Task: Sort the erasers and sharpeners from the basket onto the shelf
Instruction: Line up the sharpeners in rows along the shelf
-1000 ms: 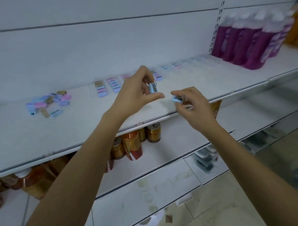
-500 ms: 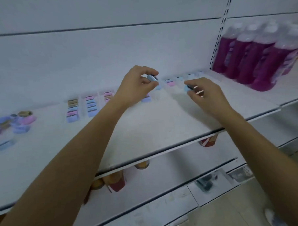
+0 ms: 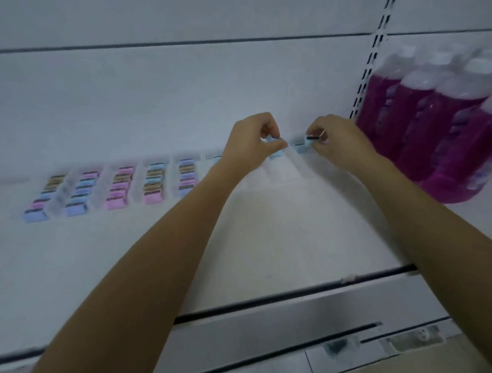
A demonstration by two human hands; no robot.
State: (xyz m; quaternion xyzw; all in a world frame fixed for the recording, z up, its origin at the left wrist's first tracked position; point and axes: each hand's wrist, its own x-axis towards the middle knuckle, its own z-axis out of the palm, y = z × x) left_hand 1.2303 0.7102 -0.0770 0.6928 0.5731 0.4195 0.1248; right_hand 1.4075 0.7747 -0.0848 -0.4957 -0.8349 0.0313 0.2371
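Note:
Both my hands reach to the back of the white shelf (image 3: pixel 269 236). My left hand (image 3: pixel 251 143) pinches a small light-blue sharpener (image 3: pixel 273 140) between thumb and fingers, just above another blue piece on the shelf. My right hand (image 3: pixel 335 138) pinches a second light-blue sharpener (image 3: pixel 312 139) at the right end of the row, low against the shelf. Several short rows of blue, pink and tan sharpeners (image 3: pixel 118 186) lie lined up to the left of my hands. The basket is out of view.
Purple bottles (image 3: pixel 439 127) with white caps stand close on the right, beside my right hand. A slotted upright (image 3: pixel 374 53) runs up the back wall. The shelf's front edge (image 3: pixel 272 300) and a lower shelf lie below my forearms.
Both hands moved farther back and lower toward the shelf's rear row, each still holding its sharpener. The view moved closer and to the right; the loose pile at left has left the frame.

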